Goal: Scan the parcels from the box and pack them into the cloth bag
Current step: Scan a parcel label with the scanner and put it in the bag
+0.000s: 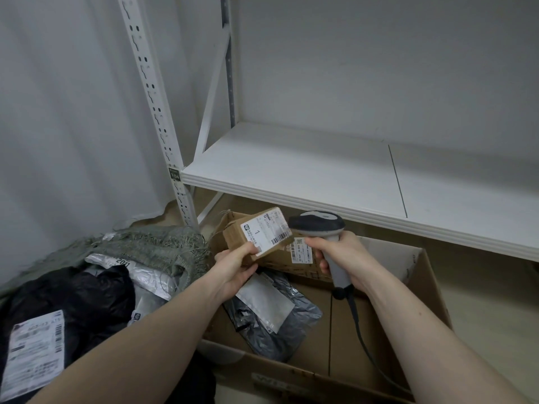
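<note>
My left hand (236,269) holds a small brown cardboard parcel (236,236) with a white barcode label facing up, above the open cardboard box (425,290). My right hand (341,258) grips a grey handheld scanner (316,224), its head right beside the parcel's label. Inside the box lie a grey plastic mailer (277,319) and another brown carton (294,263) with a label. The green woven cloth bag (154,247) lies open at the left, with silver and black mailers (81,301) in it.
A white shelf (320,176) juts out above the box at the far side. A white slotted upright (151,91) stands at the left of it. The scanner's cable (358,325) trails down into the box. White curtain at the left.
</note>
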